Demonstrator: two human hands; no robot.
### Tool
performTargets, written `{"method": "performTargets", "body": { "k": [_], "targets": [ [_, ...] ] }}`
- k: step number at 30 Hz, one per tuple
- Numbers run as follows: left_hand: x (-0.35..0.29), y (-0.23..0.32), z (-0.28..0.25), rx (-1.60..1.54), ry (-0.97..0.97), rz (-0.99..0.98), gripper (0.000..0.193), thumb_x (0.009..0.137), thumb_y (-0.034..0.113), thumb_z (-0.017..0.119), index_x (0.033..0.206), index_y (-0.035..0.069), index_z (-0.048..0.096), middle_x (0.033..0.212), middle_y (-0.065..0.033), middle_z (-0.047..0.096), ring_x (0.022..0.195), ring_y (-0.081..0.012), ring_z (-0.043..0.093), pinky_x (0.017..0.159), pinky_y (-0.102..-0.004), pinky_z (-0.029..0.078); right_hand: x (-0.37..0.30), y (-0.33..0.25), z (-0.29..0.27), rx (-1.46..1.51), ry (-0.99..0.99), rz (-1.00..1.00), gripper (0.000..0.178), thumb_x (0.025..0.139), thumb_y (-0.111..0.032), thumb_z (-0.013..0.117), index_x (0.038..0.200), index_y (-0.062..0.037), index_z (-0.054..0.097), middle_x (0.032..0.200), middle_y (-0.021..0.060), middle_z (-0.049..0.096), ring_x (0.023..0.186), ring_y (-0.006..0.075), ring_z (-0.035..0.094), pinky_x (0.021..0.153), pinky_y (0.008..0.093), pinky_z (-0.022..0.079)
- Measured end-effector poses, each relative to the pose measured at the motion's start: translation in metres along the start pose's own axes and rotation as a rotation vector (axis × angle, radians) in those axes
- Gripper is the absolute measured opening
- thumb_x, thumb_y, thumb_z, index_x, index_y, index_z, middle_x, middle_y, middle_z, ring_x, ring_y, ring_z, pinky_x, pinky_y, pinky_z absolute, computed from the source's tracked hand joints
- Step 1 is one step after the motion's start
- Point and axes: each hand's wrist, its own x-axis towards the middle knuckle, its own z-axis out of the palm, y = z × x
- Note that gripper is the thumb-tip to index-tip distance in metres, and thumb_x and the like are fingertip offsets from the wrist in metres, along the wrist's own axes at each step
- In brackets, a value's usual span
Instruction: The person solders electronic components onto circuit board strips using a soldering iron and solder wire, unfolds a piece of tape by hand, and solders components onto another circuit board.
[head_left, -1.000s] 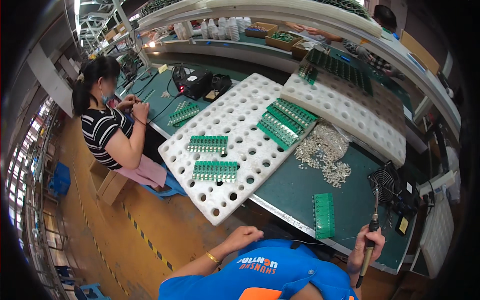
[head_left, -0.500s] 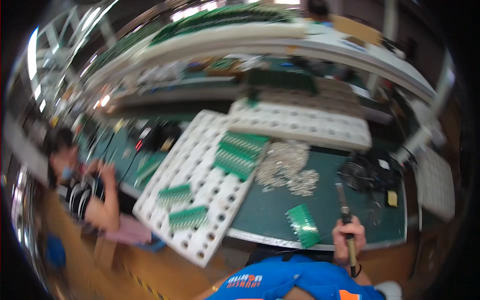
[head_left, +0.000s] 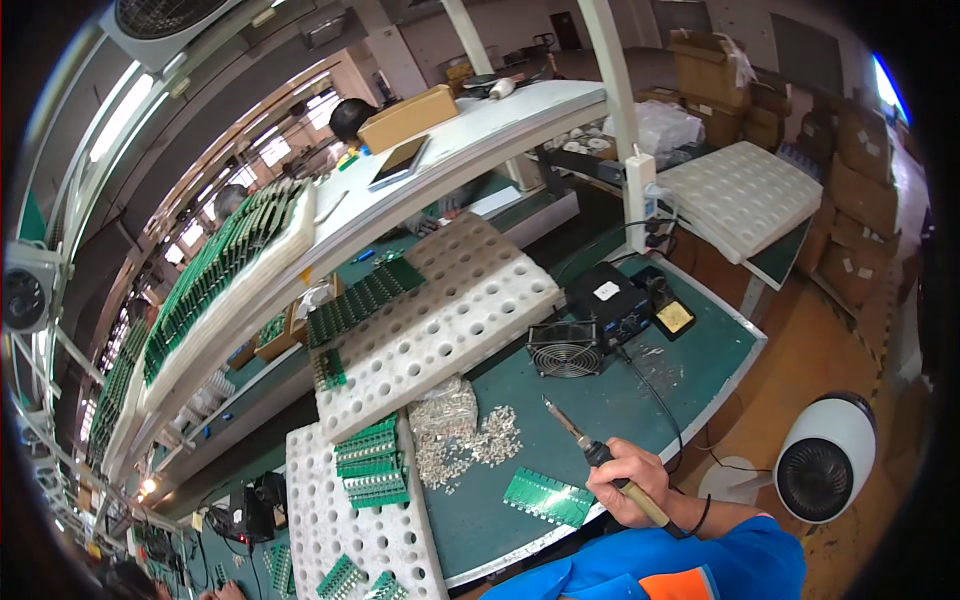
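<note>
My right hand [head_left: 628, 482] is closed around the handle of a soldering iron [head_left: 597, 452], its metal tip pointing up and to the left over the green bench mat. Just left of that hand, a green circuit board [head_left: 548, 497] lies flat near the bench's front edge. Beyond it is a heap of small pale components [head_left: 492, 436], partly in a clear plastic bag. Farther left, a white foam tray [head_left: 425, 545] full of round holes bears a stack of green boards [head_left: 372, 465] and some smaller groups of boards. My left hand does not show.
At the back stand a small fan [head_left: 564, 350], a black soldering station [head_left: 606, 298] and an iron holder with a yellow sponge [head_left: 674, 318]. A second foam tray [head_left: 440, 345] lies behind. A raised shelf [head_left: 480, 130] crosses above. Someone's hands [head_left: 222, 592] show at lower left.
My view has swung to the right, bringing the white floor fan and stacked cartons into sight. The soldering iron stays in my right hand, now tilted to the left.
</note>
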Motion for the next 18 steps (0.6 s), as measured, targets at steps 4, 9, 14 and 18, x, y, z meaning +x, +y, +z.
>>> {"method": "performTargets", "body": {
  "k": [4,9,14,18],
  "targets": [
    [-0.023,0.009,0.011,-0.074,-0.016,0.025,0.047,0.092,0.042,0.053,0.115,0.001,0.053,0.109,-0.0165,0.058,0.104,-0.0217,0.054,0.090,-0.0343,0.042,0.002,0.000,-0.006,-0.029,0.017,-0.001,0.025,0.075,0.004,0.068,0.095,-0.0048,0.056,0.066,0.0084,0.046,0.056,0.0220,0.047,0.048,0.0313,0.038],
    [-0.047,0.027,0.031,-0.165,-0.054,0.039,0.046,0.092,0.042,0.053,0.114,0.001,0.052,0.108,-0.0158,0.057,0.102,-0.0212,0.054,0.090,-0.0340,0.041,0.007,0.010,-0.016,0.006,0.020,0.006,0.031,0.070,0.008,0.069,0.095,-0.0039,0.056,0.067,0.0084,0.046,0.056,0.0222,0.046,0.048,0.0325,0.036],
    [-0.089,0.043,0.048,-0.226,-0.149,-0.043,0.046,0.092,0.042,0.054,0.114,0.001,0.050,0.107,-0.0152,0.057,0.101,-0.0207,0.054,0.090,-0.0338,0.041,0.012,0.013,-0.021,0.090,-0.002,-0.030,0.031,0.070,0.011,0.067,0.096,-0.0027,0.056,0.071,0.0093,0.051,0.058,0.0236,0.046,0.049,0.0346,0.037],
    [-0.097,0.068,0.065,-0.273,-0.211,-0.081,0.045,0.091,0.041,0.054,0.113,0.002,0.050,0.106,-0.0147,0.057,0.100,-0.0203,0.054,0.090,-0.0336,0.041,0.003,0.019,-0.044,0.101,0.024,-0.023,0.028,0.073,0.008,0.065,0.097,-0.0030,0.055,0.074,0.0085,0.054,0.059,0.0241,0.046,0.050,0.0347,0.037]
  ]
}}
